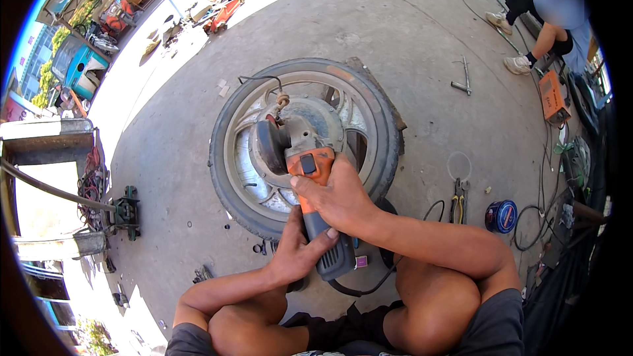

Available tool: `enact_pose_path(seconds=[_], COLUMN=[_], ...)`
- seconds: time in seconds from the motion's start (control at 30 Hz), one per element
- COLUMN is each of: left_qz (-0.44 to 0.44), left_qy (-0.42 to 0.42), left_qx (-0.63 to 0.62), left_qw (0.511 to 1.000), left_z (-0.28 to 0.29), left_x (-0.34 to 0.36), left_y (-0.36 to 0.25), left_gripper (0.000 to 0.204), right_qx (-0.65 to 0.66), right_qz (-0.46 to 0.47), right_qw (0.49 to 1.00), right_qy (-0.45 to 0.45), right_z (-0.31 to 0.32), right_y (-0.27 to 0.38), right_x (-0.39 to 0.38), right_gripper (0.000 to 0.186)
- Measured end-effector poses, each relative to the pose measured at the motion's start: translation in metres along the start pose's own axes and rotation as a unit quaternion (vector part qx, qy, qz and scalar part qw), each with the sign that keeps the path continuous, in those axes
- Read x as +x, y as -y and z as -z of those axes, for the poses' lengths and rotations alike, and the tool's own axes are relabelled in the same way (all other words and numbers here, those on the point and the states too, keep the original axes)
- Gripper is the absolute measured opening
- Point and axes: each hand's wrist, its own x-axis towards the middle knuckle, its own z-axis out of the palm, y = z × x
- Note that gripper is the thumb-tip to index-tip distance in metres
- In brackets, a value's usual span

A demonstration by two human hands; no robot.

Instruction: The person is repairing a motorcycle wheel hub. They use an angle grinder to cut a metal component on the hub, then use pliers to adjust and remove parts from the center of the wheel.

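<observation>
1. Right hand is closing around the orange body of an angle grinder, thumb crossing it just below the black switch.
2. Left hand is clasping the grey rear handle, thumb lying across the top; fingers underneath are hiding, so cannot tell how they are set.
3. Angle grinder is slanting over the lower half of a wheel, its head pointing toward the hub, its rear end pointing back between the person's knees.
4. Dark disc end is facing left above the spokes; cannot tell if it is touching.
5. Wheel is lying flat, mid-view, its dark tyre ringing a dull metal rim.
6. Thin wire is rising from the hub and bending over toward the upper left.
7. Dark board is jutting from under the tyre, upper right.
8. Black cord is curving right from the grinder's rear.
9. Yellow-handled pliers and a round blue tin are resting on the concrete floor, right.
10. T-shaped tool is lying farther off; an orange box is standing near a seated person.
11. Metal frame is standing at far left.
</observation>
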Motion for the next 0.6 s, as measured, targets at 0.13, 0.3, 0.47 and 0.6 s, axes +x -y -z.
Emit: enact_pose_path(seconds=[0.13,0.3,0.47,0.6], left_qz=[-0.005,0.001,0.013,-0.019], left_qy=[0.0,0.0,-0.002,-0.005], left_qx=[-0.001,-0.007,0.005,0.018], left_qw=[1.0,1.0,1.0,1.0], left_z=[-0.001,-0.001,-0.003,-0.01], left_x=[0.0,0.002,-0.006,-0.013], left_y=[-0.001,-0.003,0.004,0.006], left_gripper=[0.067,0.067,0.07,0.073], right_qx=[-0.002,0.02,0.023,-0.005], right_qz=[-0.014,0.002,-0.014,0.023], right_qw=[1.0,1.0,0.999,1.0], right_qy=[-0.001,0.012,0.029,0.013], right_z=[0.0,0.001,0.004,0.002], right_y=[-0.006,-0.008,0.005,0.001], right_x=[0.002,0.006,-0.005,-0.013], right_gripper=[0.051,0.053,0.049,0.041])
